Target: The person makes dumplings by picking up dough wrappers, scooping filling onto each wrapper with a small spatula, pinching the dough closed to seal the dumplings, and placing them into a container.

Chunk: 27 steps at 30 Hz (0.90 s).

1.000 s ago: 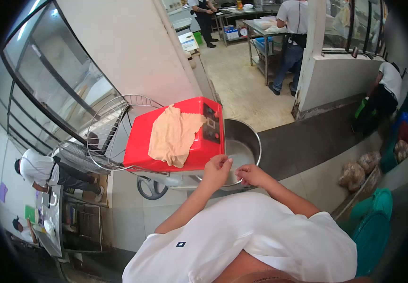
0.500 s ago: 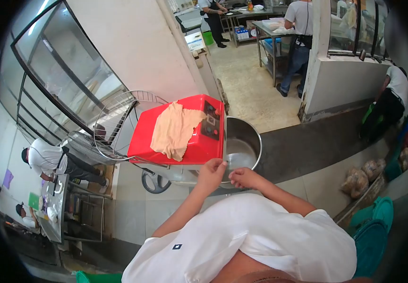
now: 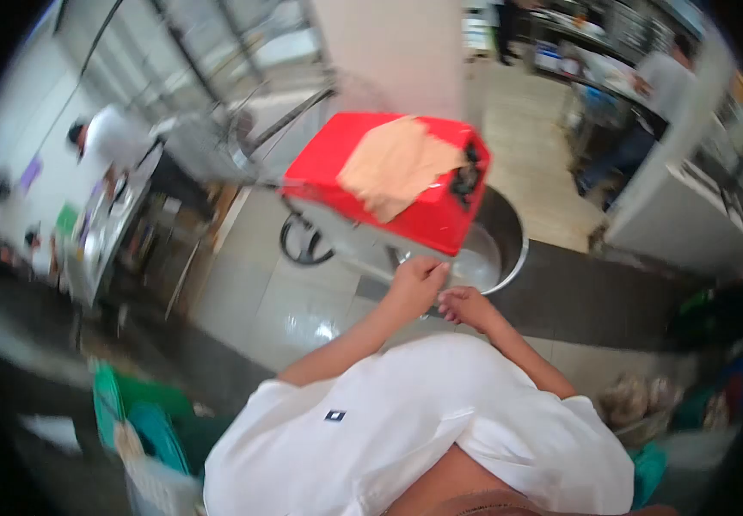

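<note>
In front of me is a red-topped machine [image 3: 316, 163] with a dark control panel on its right end. A peach-coloured cloth [image 3: 397, 168] lies spread over the top. Beneath the panel end is a wide steel bowl [image 3: 507, 225], partly hidden by the machine. My left hand [image 3: 419, 282] is closed, thumb against fingers, just below the red cover's lower corner. Close by on its right, my right hand [image 3: 469, 308] is also closed, near the bowl's front rim. Anything between the fingers of either hand is too small to make out.
A dark handwheel [image 3: 306, 239] is at the machine's left. One person [image 3: 122, 142] bends over a table at left; another [image 3: 660, 86] works at a counter at upper right. Green bins [image 3: 135, 400] stand at lower left. A wall edge [image 3: 672, 211] juts in at right.
My view has swung left and blurred, so the machine and bowl appear farther right and higher. Green bins have come into view at lower left. Both hands keep nearly the same closed pose.
</note>
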Available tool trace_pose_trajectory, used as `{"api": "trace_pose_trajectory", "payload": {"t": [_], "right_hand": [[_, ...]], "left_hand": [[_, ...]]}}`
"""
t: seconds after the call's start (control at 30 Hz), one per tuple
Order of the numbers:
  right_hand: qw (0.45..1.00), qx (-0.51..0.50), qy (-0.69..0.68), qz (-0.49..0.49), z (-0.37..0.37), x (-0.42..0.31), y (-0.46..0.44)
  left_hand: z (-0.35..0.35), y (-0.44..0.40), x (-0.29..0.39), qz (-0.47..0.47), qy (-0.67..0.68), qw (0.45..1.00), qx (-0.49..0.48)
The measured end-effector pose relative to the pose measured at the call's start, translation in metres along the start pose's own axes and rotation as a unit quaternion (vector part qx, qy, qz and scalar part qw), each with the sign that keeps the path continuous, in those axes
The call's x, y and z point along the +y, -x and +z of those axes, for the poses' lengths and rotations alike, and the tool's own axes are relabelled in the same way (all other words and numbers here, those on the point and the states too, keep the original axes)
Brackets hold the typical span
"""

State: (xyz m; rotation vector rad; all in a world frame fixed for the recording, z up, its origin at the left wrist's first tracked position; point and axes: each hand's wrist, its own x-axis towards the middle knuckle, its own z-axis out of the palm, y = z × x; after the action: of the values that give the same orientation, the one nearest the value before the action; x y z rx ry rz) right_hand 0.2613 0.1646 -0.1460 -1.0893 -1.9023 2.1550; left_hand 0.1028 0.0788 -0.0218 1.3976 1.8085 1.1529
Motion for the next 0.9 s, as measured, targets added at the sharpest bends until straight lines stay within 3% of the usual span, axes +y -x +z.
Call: {"api": "trace_pose_trajectory", "payload": {"t": [0.1,0.2,0.5,0.73,0.8,0.9], "right_hand": [[0.999,-0.029,-0.012,0.012,0.026,-0.008,-0.033],[0.998,-0.042,0.023,0.035,0.067,-0.033,-0.055],[0.976,-0.161,0.142,0.039,0.211,-0.081,-0.137],[0.943,-0.252,0.212,0.04,0.322,-0.116,-0.174],[0.933,-0.273,0.23,0.038,0.346,-0.12,-0.182],[0.908,-0.325,0.26,0.041,0.382,-0.123,-0.205]], "left_hand": [[-0.027,0.009,-0.037,0.051,-0.003,0.993,0.103],[-0.079,0.027,-0.049,-0.063,0.073,0.987,0.128],[-0.221,0.096,-0.134,-0.137,0.097,0.945,0.281],[-0.307,0.167,-0.158,-0.185,0.155,0.9,0.362],[-0.323,0.187,-0.167,-0.155,0.149,0.886,0.41],[-0.35,0.217,-0.145,-0.177,0.185,0.858,0.445]]}}
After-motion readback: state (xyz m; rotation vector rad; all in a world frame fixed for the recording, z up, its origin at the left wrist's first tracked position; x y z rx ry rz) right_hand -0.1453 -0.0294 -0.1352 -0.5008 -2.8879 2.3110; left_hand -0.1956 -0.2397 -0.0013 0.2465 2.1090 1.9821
